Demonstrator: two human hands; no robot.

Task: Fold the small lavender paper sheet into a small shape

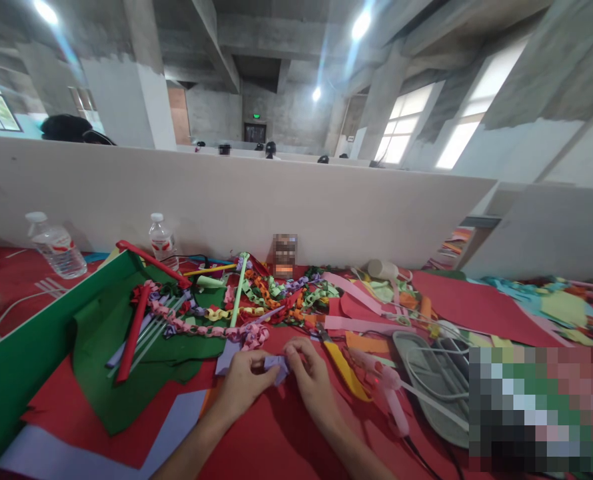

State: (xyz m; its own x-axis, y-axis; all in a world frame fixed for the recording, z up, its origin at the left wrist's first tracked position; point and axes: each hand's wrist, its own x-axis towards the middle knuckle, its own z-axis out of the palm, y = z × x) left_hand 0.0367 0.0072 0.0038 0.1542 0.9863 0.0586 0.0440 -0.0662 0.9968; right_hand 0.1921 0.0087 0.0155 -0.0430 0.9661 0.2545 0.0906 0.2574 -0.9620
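Note:
My left hand (244, 383) and my right hand (310, 375) meet over the red table cover, both pinching a small purple paper strip (275, 366) bent into a loop. Just beyond the hands lies a paper chain (216, 328) of pink, purple, yellow, green and orange links that runs back into a tangled pile (281, 293). A purple paper piece (226, 359) lies beside my left hand. Scissors with yellow handles (344, 367) rest right of my right hand.
A pink glue gun (389, 387) with a cord lies on the right by a grey tray (426, 393). Green paper sheets (116, 360) and a green box edge (36, 333) fill the left. Two water bottles (56, 250) stand by the white partition (276, 207). Loose paper scraps cover the right side.

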